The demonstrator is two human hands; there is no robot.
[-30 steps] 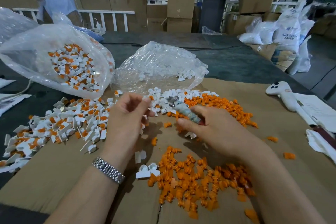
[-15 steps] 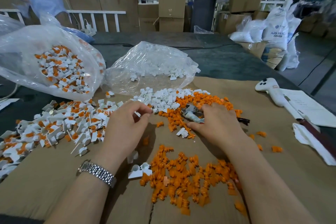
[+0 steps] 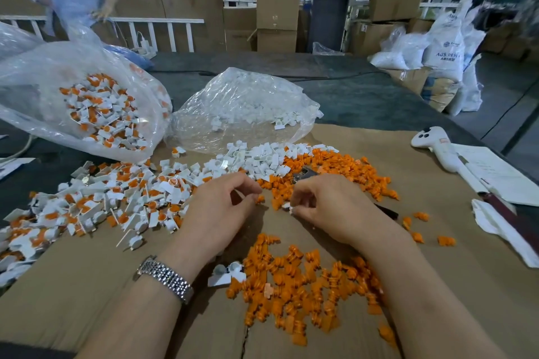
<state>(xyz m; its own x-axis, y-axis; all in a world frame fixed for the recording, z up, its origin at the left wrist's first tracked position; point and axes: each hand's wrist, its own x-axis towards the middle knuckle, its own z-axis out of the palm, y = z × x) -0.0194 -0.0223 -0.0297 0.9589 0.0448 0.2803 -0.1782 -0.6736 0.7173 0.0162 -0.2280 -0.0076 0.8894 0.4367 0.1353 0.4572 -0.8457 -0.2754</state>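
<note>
A cardboard sheet [image 3: 437,271] covers the near end of the desk [image 3: 379,102]. A large clear bag [image 3: 29,90] of finished white-and-orange pieces slumps at the left, with a smaller bag [image 3: 248,96] of white parts beside it. Finished pieces [image 3: 102,201] spread across the left, and loose orange plugs [image 3: 306,285] are heaped between the forearms.

The left hand [image 3: 218,210] is curled, thumb and forefinger meeting right at one orange plug [image 3: 260,199]. Whether they grip it or it lies just beneath, I cannot tell. The right hand [image 3: 335,210] is curled too, pinching a small white housing [image 3: 287,206] at its fingertips, near the plug but apart from it.

Both grips look shallow, so either piece could slip during mating and vanish into the heap below, and a skewed plug would likely jam. The housing's exposed end points toward the left hand, so its long axis probably runs across the desk. The plug's axis is too small to read.
</note>
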